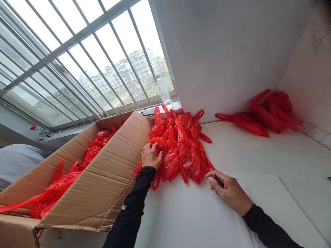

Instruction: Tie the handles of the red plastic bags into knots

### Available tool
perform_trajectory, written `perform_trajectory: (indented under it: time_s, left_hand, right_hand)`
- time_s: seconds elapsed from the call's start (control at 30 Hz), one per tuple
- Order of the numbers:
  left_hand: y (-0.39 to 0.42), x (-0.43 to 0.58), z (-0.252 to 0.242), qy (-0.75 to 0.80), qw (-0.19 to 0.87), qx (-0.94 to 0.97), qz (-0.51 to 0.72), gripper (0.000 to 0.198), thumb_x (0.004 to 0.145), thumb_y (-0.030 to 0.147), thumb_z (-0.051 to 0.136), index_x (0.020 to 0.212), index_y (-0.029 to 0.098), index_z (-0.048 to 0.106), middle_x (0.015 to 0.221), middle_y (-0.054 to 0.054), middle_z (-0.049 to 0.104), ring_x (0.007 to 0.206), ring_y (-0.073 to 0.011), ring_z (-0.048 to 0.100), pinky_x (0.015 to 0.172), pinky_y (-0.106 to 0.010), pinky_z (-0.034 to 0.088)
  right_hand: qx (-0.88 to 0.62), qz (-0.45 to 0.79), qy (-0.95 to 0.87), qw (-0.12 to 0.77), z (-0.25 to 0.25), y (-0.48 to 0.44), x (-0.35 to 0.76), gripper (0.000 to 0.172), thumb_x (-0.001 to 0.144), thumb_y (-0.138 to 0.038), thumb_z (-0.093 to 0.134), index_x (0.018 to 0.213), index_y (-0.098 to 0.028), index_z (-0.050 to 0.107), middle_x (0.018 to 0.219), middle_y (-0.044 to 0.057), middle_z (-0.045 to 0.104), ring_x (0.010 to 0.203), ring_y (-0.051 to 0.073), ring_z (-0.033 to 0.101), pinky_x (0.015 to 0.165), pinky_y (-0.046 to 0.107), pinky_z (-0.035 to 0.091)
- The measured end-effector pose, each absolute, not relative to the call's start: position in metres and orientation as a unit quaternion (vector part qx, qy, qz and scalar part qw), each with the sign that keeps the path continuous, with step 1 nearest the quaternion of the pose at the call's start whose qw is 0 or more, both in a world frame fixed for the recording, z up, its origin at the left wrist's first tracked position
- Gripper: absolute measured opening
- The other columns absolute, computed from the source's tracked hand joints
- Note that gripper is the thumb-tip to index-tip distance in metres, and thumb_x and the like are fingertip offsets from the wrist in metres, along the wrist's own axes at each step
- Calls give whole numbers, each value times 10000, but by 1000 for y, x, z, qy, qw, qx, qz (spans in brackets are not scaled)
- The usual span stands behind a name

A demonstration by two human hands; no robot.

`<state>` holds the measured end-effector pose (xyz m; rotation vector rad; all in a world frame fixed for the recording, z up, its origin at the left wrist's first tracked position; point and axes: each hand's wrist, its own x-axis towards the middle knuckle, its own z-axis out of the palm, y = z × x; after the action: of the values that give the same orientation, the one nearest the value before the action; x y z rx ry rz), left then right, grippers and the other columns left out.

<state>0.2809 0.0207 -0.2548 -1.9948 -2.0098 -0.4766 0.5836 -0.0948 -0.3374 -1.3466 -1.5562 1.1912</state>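
Several knotted red plastic bags (170,163) sit bunched together on the white tabletop, their loop handles sticking out in different directions. At the left side of the bunch, my left hand (151,156) has its fingers curled over one bag and grips it. My right hand (227,191) is at the lower right of the bunch, fingers bent and thumb close to the index finger. A stretched red bag handle runs to those fingertips, which close on it. What the bags contain is hidden. Black sleeves cover both forearms.
A long open cardboard box (103,168) stands at left, holding more red bags (62,189). Loose red bags (269,113) lie by the wall at right. White paper (269,193) lies under my right forearm. A clear bottle (163,90) stands by the barred window (103,69).
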Motion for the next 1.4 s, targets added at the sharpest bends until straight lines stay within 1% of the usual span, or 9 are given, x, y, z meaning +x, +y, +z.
perform_trajectory:
  time_s: [0.47, 0.7, 0.8, 0.9, 1.0, 1.07, 1.13, 1.27, 1.4]
  left_hand:
    - [34, 285, -262, -736, 157, -631, -190, 441, 866, 312, 571, 1272, 149, 625, 1261, -172, 612, 1201, -341, 520, 1000, -469, 434]
    - [17, 304, -255, -697, 173, -663, -213, 411, 895, 291, 528, 1266, 152, 638, 1368, -172, 551, 1360, -356, 396, 1159, -535, 248]
    - [-5, 330, -251, -619, 151, -711, -298, 348, 910, 283, 517, 1209, 180, 664, 1316, -149, 592, 1341, -330, 433, 1157, -520, 275]
    - [-33, 366, -250, -533, 26, -744, -403, 284, 907, 305, 557, 1145, 233, 695, 1255, -111, 635, 1295, -310, 488, 1132, -498, 332]
    - [-56, 402, -256, -493, -268, -687, -462, 285, 867, 341, 646, 1128, 237, 697, 1184, -101, 676, 1140, -290, 602, 1012, -452, 455]
    - [-63, 421, -263, -450, -480, -590, -467, 326, 856, 358, 671, 1148, 213, 672, 1089, -106, 702, 989, -262, 660, 860, -395, 523]
    - [-65, 436, -274, -392, -629, -487, -463, 341, 870, 353, 657, 1170, 191, 640, 978, -97, 704, 843, -225, 674, 700, -335, 533]
    - [-65, 446, -296, -314, -745, -370, -457, 359, 905, 332, 605, 1232, 186, 588, 833, -56, 646, 668, -169, 613, 492, -257, 484]
    - [-65, 443, -311, -285, -789, -334, -430, 430, 936, 369, 544, 1328, 192, 525, 835, -57, 616, 651, -172, 592, 438, -258, 489]
  right_hand:
    - [-527, 468, -601, 375, -334, -95, 585, 277, 946, -470, 468, 998, -257, 637, 685, -16, 621, 562, 160, 512, 566, 290, 414]
    - [-512, 466, -603, 396, -332, -93, 584, 250, 958, -418, 473, 1019, -244, 642, 672, -19, 622, 575, 158, 532, 581, 285, 420]
    - [-508, 463, -601, 409, -330, -89, 582, 229, 955, -391, 481, 978, -232, 645, 663, -18, 630, 553, 147, 531, 557, 276, 408]
    - [-498, 460, -596, 431, -329, -85, 582, 205, 950, -349, 491, 954, -223, 653, 654, -19, 642, 543, 134, 541, 553, 262, 413]
    - [-498, 454, -584, 453, -327, -81, 582, 200, 946, -332, 499, 942, -217, 664, 635, -23, 641, 516, 121, 536, 538, 249, 421]
    - [-499, 460, -562, 473, -326, -79, 583, 207, 946, -343, 503, 947, -212, 664, 621, -25, 634, 492, 115, 531, 516, 241, 427]
    - [-500, 459, -540, 498, -324, -78, 585, 214, 945, -356, 511, 957, -208, 664, 594, -32, 611, 474, 111, 516, 495, 234, 424]
    - [-511, 426, -499, 555, -324, -72, 589, 216, 938, -365, 529, 959, -199, 665, 559, -40, 575, 485, 109, 513, 511, 233, 436]
    - [-517, 445, -431, 591, -328, -64, 597, 255, 929, -410, 519, 990, -192, 637, 625, -25, 589, 472, 102, 497, 444, 222, 414]
